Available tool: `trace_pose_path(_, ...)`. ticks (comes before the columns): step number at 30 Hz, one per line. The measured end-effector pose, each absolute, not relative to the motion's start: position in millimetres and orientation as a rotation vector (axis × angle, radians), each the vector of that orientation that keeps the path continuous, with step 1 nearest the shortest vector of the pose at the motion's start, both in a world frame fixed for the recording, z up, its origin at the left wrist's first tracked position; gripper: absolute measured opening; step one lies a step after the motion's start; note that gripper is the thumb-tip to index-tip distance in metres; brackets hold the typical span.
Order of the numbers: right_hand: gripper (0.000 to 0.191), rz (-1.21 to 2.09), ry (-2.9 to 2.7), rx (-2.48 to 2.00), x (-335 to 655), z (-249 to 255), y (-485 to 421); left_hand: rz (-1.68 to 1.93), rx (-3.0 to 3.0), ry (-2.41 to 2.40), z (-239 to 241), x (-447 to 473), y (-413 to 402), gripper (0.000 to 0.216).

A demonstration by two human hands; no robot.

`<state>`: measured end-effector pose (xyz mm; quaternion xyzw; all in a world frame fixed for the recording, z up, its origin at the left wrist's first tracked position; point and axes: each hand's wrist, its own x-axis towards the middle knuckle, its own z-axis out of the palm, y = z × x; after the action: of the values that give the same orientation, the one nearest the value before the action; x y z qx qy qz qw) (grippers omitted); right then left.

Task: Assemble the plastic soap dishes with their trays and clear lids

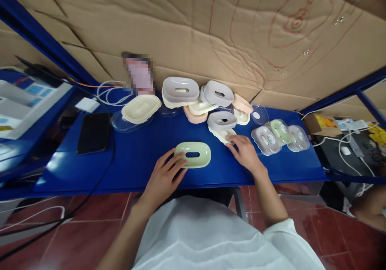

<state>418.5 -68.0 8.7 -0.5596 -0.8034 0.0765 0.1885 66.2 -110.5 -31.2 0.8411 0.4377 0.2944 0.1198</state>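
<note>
Head view: pale green, glossy, oval plastic dish with a central slot (202,158), flat on a blue tabletop (132,165). Left hand (167,169) at the left end of the green dish, fingers parted, tips on or just over the rim; strength of hold impossible to tell. Right hand (245,151) to the right of the green dish and slightly beyond, fingers curled narrow, thumb and fingertips at the edge of a cream, wavy-edged, shallow plastic tray (221,134); pinch or mere touch: cannot tell.

For good handling: steady the green dish by its rim, with light pressure only; take the cream tray by its edge, keep level, and mind the lilac, oval, slotted plastic dish (214,121) apparently resting on its far part, liable to slide.

Chief obstacles: that lilac dish, plus a crowded row of stacked lilac, cream and peach plastic pieces (197,116) farther beyond the green dish. Also around: cream oval plastic tray (141,108) over a clear plastic cover (120,126), beyond and left; black, flat, rectangular device (93,133) and thin black cable (113,145), farther left; three clear-covered lilac and green boxes (280,131), well to the right.
</note>
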Motion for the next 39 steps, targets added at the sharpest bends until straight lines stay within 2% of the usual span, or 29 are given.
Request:
trace_pose_path(4, 0.027, 0.386, -2.133, -1.495, 421, 10, -101, 0.794, 2.443, 1.133, -28, 69, -111, 0.020)
trace_pose_path(9, 0.029, 0.413, -2.103, -1.487, 413, -1, -118, 0.771, 2.467, 1.118, -28, 69, -110, 0.019)
trace_pose_path(13, 0.028, 0.347, -2.206, -1.474, 406, -7, -118, 0.982, 2.394, 1.191, -25, 54, -110, 0.021)
trace_pose_path(17, 0.028, 0.428, -2.282, -1.339, 389, -11, -122, 1.222, 2.283, 1.269, -20, 48, -111, 0.025)
trace_pose_path(22, 0.025, 0.305, -2.230, -1.220, 365, -18, -129, 1.075, 2.377, 1.175, -25, 64, -110, 0.026)
trace_pose_path(26, 0.053, 0.168, -2.312, -1.280, 359, -20, -129, 0.963, 2.467, 1.061, -26, 79, -100, 0.022)
trace_pose_path(35, 0.052, 0.074, -2.234, -1.249, 370, -20, -125, 0.928, 2.587, 0.949, -16, 103, -74, 0.023)
trace_pose_path(39, 0.063, 0.064, -2.302, -1.305, 370, -19, -133, 0.847, 2.638, 0.919, -23, 107, -72, 0.024)
